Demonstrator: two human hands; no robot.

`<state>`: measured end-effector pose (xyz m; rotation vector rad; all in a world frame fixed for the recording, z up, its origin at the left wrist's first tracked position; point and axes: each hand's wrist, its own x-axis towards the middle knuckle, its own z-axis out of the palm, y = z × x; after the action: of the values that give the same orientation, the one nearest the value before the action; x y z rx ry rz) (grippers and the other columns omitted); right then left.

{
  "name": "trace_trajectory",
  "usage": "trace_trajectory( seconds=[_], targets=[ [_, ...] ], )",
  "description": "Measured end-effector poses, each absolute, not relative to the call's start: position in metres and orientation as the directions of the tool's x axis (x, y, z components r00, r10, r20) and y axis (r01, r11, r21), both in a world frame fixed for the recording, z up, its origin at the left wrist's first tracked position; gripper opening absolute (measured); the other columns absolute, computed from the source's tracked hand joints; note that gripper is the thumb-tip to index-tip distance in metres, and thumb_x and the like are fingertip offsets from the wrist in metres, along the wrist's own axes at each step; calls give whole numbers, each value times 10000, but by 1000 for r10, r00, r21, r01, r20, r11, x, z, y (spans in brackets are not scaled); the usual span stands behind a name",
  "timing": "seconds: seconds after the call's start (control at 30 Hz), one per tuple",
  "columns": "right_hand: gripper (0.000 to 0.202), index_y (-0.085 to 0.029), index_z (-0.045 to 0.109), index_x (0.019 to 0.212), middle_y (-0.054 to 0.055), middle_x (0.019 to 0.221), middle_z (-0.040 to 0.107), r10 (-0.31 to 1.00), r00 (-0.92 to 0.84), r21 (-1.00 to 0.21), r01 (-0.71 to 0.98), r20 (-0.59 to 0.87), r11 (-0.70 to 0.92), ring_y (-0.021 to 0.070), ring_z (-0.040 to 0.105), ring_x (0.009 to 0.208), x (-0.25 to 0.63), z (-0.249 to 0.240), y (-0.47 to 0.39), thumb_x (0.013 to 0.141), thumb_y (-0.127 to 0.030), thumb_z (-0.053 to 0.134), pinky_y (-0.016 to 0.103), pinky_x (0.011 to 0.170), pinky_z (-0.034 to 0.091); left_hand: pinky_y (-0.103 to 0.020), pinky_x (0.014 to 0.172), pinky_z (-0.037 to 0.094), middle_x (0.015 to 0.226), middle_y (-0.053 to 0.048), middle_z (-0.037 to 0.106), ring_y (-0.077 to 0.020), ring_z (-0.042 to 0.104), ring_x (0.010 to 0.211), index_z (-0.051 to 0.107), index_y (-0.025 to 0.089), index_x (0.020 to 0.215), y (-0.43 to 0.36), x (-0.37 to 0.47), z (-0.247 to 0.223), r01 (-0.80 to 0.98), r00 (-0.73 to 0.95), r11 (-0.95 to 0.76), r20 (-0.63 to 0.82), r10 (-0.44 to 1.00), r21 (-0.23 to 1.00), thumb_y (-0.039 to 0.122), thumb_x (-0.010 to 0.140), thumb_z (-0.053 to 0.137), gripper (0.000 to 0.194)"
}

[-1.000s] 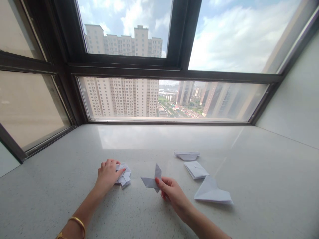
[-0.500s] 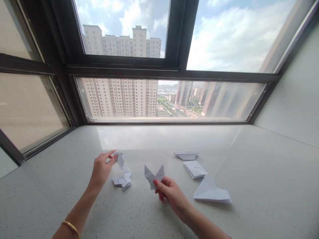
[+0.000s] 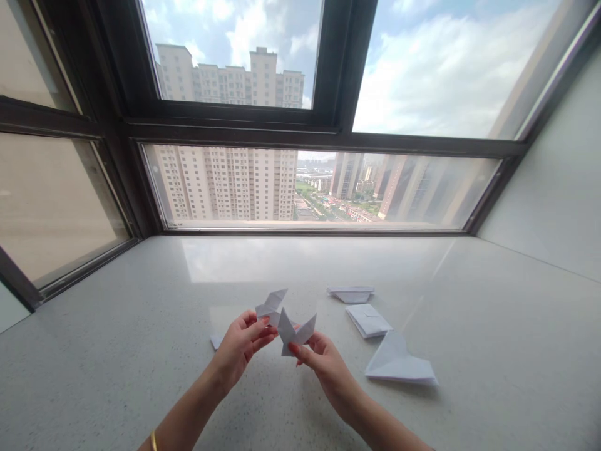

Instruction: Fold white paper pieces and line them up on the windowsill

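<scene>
the left hand [image 3: 246,344] pinches one folded piece [image 3: 272,300], the right hand [image 3: 325,362] a two-pointed piece [image 3: 288,332]. both grips sit low, seemingly to leave the tops uncovered.

Paper pc. [image 3: 216,341], ctr.-L, partly hidden by L hand [image 3: 241,351]; gold bangle [image 3: 153,441] cut by btm. edge, lower L.
</scene>
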<state>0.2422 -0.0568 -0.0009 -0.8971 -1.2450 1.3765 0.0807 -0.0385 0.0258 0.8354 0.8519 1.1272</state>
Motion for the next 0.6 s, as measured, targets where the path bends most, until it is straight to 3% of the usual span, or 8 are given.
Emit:
trace_trajectory(
  seconds=[0.1, 0.2, 0.3, 0.43, 0.6],
  targets=[
    [279, -169, 626, 823, 41, 793, 621, 979, -165, -968, -236, 121, 80, 179, 520, 750, 245, -1, -56, 649, -386, 657, 261, 613, 396, -255, 739, 449, 820, -47, 644, -148, 599, 780, 562, 138, 757, -45, 91, 18, -355, 383, 279, -134, 914, 892, 274, 655, 678, 205],
    [282, -148, 628, 743, 20, 650, 611, 982, -151, -969, -235, 116, 79, 159, 519, 629, 247, 1, -54, 647, -412, 650, 271, 600, 391, -241, 680, 442, 809, -60, 648, -159, 597, 779, 587, 127, 794, -45, 94, 13, -155, 497, 271, -162, 852, 950, 317, 646, 679, 257],
    [320, -144, 618, 728, 14, 621, 605, 971, -205, -973, -214, 127, 82, 157, 522, 587, 248, 5, -53, 626, -445, 653, 277, 578, 398, -222, 608, 426, 763, -57, 654, -157, 600, 730, 596, 123, 811, -41, 90, 12, 11, 512, 221, -195, 836, 975, 344, 621, 689, 306],
    [339, -140, 614, 738, 20, 633, 593, 954, -267, -985, -130, 141, 109, 162, 529, 593, 248, 5, -52, 635, -462, 639, 277, 563, 413, -225, 568, 415, 751, -70, 674, -165, 610, 697, 594, 124, 805, -38, 84, 14, 39, 525, 163, -160, 836, 986, 397, 661, 636, 312],
    [319, -161, 638, 715, 66, 860, 548, 964, 34, -963, 69, 264, 261, 186, 520, 754, 255, -2, -48, 683, -473, 585, 258, 603, 423, -270, 620, 453, 757, -85, 681, -195, 631, 724, 579, 124, 819, -39, 85, 12, -2, 445, 242, -216, 869, 970, 435, 619, 662, 378]
  ],
)
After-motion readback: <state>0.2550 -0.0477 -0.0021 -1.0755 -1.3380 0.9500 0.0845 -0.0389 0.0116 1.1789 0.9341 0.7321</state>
